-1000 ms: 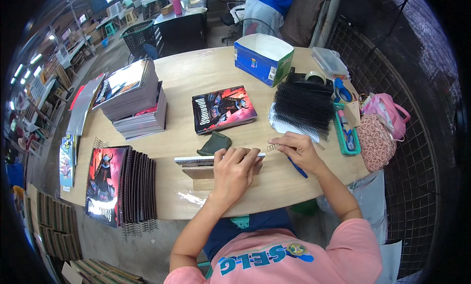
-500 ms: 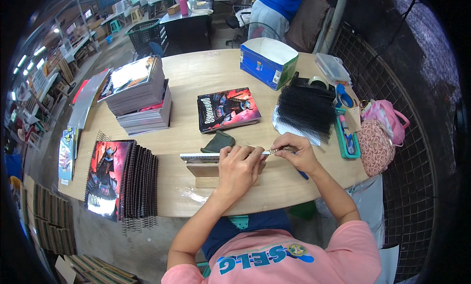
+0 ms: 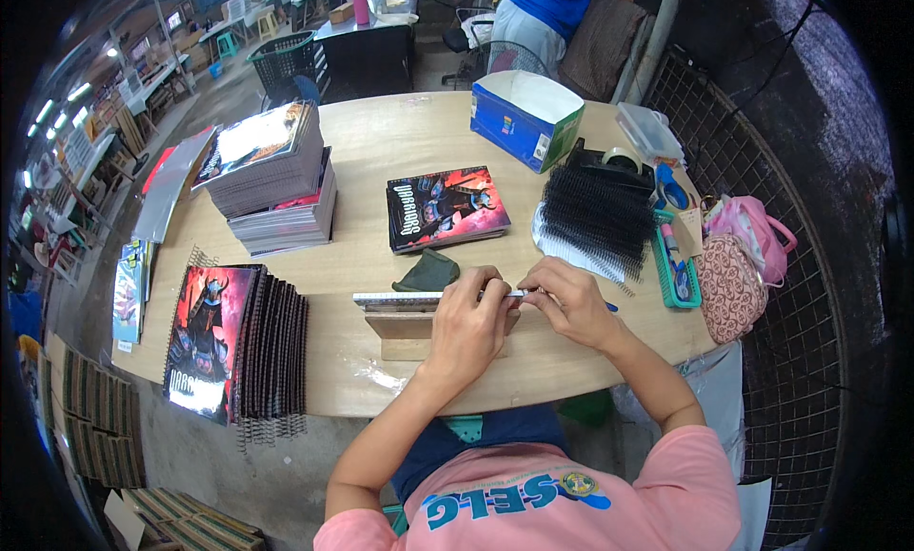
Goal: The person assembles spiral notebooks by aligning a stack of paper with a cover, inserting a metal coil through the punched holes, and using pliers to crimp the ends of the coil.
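Note:
In front of me a notebook (image 3: 395,297) stands on edge, its punched edge facing up, against a small wooden stand (image 3: 404,347). My left hand (image 3: 466,324) is closed over the notebook's right part, fingers along its top edge. At that notebook's right end, my right hand (image 3: 576,305) pinches a thin spiral coil, now mostly hidden by the fingers. Just beyond my left hand lies a dark green cloth piece (image 3: 427,271). A blue tip (image 3: 611,307) of some tool shows beside my right hand.
Coil-bound notebooks (image 3: 205,337) stand at left, with tall stacks of books (image 3: 276,194) behind. A short stack of notebooks (image 3: 447,208) lies mid-table. At right are black coils (image 3: 600,213), a blue box (image 3: 519,122), a green basket (image 3: 681,289) and a patterned pouch (image 3: 731,289).
My right hand has moved slightly left, closer to my left hand, and the coil that showed between its fingers is now mostly covered. My left hand has shifted slightly right along the notebook.

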{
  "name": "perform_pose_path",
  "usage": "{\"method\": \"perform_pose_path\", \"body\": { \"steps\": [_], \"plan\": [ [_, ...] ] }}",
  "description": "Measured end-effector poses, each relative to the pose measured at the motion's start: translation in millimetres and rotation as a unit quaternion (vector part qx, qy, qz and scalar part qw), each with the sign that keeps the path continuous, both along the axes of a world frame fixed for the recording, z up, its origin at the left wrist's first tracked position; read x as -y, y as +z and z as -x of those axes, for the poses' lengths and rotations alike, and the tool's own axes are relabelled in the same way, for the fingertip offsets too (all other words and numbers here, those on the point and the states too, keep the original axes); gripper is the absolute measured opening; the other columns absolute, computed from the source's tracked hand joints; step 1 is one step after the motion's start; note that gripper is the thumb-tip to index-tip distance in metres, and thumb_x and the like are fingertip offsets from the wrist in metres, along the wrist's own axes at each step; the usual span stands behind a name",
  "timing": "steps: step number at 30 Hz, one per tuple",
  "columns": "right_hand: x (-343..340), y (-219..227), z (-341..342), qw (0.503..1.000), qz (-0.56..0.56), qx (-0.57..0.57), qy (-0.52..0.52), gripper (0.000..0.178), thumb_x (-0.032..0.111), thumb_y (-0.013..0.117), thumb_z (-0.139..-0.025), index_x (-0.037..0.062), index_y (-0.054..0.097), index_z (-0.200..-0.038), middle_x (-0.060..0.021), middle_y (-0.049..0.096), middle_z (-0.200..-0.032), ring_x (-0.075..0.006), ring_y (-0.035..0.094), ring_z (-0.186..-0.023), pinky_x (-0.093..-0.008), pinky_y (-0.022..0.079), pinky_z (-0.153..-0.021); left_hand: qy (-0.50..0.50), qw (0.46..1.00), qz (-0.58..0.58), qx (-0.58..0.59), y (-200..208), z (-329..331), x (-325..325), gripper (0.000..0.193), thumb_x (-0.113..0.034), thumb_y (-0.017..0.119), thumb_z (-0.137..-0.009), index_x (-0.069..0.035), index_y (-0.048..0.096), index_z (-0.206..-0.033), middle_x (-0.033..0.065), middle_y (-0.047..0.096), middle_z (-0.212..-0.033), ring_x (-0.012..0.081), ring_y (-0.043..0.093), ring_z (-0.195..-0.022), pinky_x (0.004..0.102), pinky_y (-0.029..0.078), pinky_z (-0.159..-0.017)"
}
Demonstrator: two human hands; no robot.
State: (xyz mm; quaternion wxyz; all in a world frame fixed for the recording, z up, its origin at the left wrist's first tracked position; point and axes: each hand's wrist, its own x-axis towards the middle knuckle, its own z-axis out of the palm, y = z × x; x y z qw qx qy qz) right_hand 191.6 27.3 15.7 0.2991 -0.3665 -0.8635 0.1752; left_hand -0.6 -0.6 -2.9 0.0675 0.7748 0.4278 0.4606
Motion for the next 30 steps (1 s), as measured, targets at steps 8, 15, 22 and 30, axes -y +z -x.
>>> {"method": "perform_pose_path", "body": {
  "steps": [8, 15, 22, 30],
  "plan": [
    [-73.4, -12.5, 9.5, 0.990, 0.125, 0.043, 0.056, 0.039, 0.033, 0.059, -0.092, 0.0033, 0.060, -0.118, -0.0202, 0.061, -0.111, -0.0339, 0.057, -0.108, -0.0402, 0.046, -0.091, 0.000, 0.998, -0.028, -0.049, -3.4, -13.2, 3.5, 0.024, -0.017, 0.071, -0.077, -0.008, 0.062, -0.098, 0.0079, 0.056, -0.097, 0.0227, 0.057, -0.081, 0.0374, 0.041, -0.073],
    [-108.1, -62.6, 115.8, 0.941, 0.126, 0.274, 0.152, 0.051, 0.036, 0.059, -0.090, 0.0044, 0.050, -0.128, -0.0360, 0.048, -0.112, -0.0477, 0.057, -0.098, -0.0456, 0.051, -0.081, 0.049, 0.994, -0.064, -0.074, -1.3, -12.4, -2.7, 0.017, -0.021, 0.070, -0.079, -0.008, 0.062, -0.088, 0.0065, 0.059, -0.099, 0.0233, 0.058, -0.086, 0.0382, 0.041, -0.074],
    [-125.6, -42.6, 81.1, 0.926, 0.176, 0.262, 0.207, 0.043, 0.038, 0.060, -0.087, 0.0147, 0.064, -0.123, -0.0255, 0.059, -0.109, -0.0394, 0.058, -0.096, -0.0435, 0.047, -0.087, 0.015, 0.992, -0.064, -0.107, -2.6, -10.2, -5.5, 0.018, -0.023, 0.069, -0.079, -0.008, 0.063, -0.088, 0.0054, 0.060, -0.098, 0.0234, 0.058, -0.089, 0.0390, 0.039, -0.077],
    [-90.8, -0.9, -38.7, 0.875, 0.397, -0.053, 0.273, 0.056, 0.041, 0.060, -0.083, -0.0078, 0.065, -0.112, -0.0191, 0.064, -0.114, -0.0253, 0.058, -0.107, -0.0325, 0.043, -0.093, 0.093, 0.994, -0.041, -0.048, 3.0, 16.9, 7.1, 0.022, -0.022, 0.073, -0.076, -0.011, 0.061, -0.090, 0.0030, 0.059, -0.089, 0.0235, 0.056, -0.084, 0.0408, 0.035, -0.085]
  ]
}}
